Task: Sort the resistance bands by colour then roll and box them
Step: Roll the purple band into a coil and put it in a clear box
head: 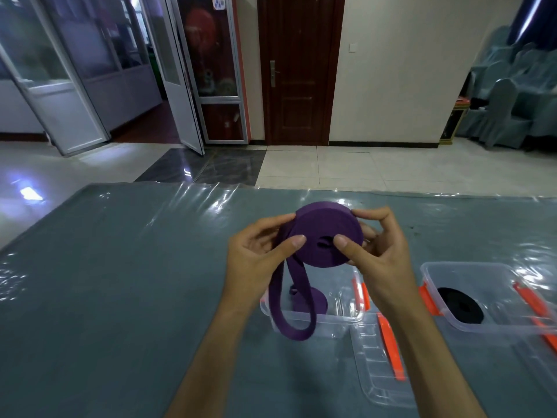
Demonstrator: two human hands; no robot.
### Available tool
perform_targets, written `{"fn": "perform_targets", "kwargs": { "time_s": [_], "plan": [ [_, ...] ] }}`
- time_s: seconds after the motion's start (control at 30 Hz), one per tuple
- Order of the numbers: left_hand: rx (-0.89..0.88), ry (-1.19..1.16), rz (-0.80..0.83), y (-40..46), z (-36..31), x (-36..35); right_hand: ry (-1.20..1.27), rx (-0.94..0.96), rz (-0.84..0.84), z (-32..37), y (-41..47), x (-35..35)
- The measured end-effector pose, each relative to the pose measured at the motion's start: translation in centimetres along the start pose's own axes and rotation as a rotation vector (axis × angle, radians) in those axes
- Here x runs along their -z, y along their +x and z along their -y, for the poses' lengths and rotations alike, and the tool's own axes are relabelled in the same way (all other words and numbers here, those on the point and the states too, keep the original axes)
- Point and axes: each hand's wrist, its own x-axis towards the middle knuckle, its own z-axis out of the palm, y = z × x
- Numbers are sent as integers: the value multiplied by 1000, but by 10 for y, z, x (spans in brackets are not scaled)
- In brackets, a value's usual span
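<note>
A purple resistance band (327, 227) is wound into a thick coil held above the table. My left hand (259, 254) pinches its left side and my right hand (379, 251) grips its right side, thumb near the coil's centre. A loose loop of the same band hangs down over a clear plastic box (346, 315). Inside that box lies another rolled purple band (316, 301). To the right, a second clear box (437, 270) holds a rolled black band (461, 307).
A clear lid with an orange clip (382, 366) lies in front of the purple box. Another lid with orange clips (539, 315) lies by the right box. The table (120, 282) has a grey cloth under shiny clear plastic. Beyond it are a tiled floor and doors.
</note>
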Motion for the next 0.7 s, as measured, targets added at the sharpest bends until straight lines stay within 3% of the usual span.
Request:
{"fn": "perform_targets", "kwargs": {
  "time_s": [0.1,0.3,0.53,0.7],
  "plan": [
    [4,82,-2,1,-1,3,-1,-91,87,1,0,6],
    [209,66,107,0,1,5,-185,-10,116,1,2,7],
    [169,125,113,4,-5,18,-157,-95,186,4,-1,4],
    [135,161,111,4,-3,19,-125,-89,143,2,-2,-1]
  ]
}}
